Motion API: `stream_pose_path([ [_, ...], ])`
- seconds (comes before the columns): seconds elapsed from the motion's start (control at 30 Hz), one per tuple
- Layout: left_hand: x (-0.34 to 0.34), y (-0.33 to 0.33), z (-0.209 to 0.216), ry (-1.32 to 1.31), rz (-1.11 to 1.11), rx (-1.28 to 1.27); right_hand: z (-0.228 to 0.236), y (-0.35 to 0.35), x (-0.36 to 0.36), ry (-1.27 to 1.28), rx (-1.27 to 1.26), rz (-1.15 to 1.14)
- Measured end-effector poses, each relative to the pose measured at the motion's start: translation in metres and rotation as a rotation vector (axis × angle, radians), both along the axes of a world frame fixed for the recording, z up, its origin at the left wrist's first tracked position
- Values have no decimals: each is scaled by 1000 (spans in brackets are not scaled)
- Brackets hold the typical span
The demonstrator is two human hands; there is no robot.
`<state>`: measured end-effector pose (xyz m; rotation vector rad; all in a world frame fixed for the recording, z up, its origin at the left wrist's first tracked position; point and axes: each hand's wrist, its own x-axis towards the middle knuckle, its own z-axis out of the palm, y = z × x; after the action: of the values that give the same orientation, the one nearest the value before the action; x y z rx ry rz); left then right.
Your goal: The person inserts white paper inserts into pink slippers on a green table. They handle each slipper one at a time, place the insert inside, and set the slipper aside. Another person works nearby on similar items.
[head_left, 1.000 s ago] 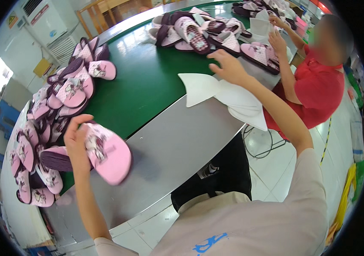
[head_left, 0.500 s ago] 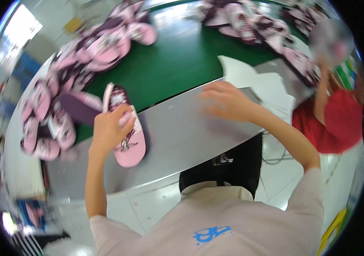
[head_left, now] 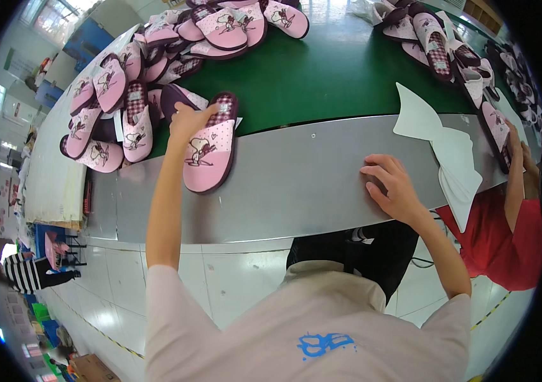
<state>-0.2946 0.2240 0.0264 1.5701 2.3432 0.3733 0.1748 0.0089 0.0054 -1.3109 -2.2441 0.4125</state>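
Note:
A pink slipper (head_left: 208, 156) with a dog picture and checked lining lies on the grey metal edge of the table, its heel over the green surface. My left hand (head_left: 188, 121) reaches over its left side, fingers apart, between it and a second slipper (head_left: 180, 95) whose dark purple sole shows. The fingers touch or hover at the slippers; I see no grip. My right hand (head_left: 393, 188) rests on the grey metal strip (head_left: 296, 172), fingers loosely bent and apart, with nothing in it. White paper cutouts (head_left: 452, 156) lie to its right.
Pink slippers (head_left: 109, 83) are heaped along the table's left and far side, with another heap (head_left: 433, 44) at the far right. The green surface (head_left: 322, 76) spans the middle. At the right, a person in red (head_left: 506, 245) handles a slipper (head_left: 497, 130).
The view has shifted, showing more floor at the left. My left hand has moved toward the slipper's heel and the dark-soled one. My right hand has come down onto the metal strip.

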Motion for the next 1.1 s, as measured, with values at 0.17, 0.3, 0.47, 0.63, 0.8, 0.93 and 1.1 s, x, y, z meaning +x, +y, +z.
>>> stream_pose_path([
  [0.17, -13, 30, -12, 84, 177, 124, -2, -22, 2, 43, 55, -99],
  [0.3, -35, 47, -23, -24, 319, 61, -14, -36, 3, 48, 159, -218],
  [0.47, -55, 46, -32, -353, 289, -35, -19, -38, -2, 29, 233, -272],
  [0.63, -43, 43, -17, -512, 245, 181, -20, -36, -2, 57, 252, -266],
  [0.8, 10, 66, 38, -1113, 16, 556, -20, -39, -1, 46, 243, -265],
  [0.93, 88, 76, 88, -1194, -211, 759, -19, -38, 0, 57, 268, -272],
  [1.1, 180, 22, 111, -1544, -557, 767, -22, -39, 1, 221, 194, -362],
])
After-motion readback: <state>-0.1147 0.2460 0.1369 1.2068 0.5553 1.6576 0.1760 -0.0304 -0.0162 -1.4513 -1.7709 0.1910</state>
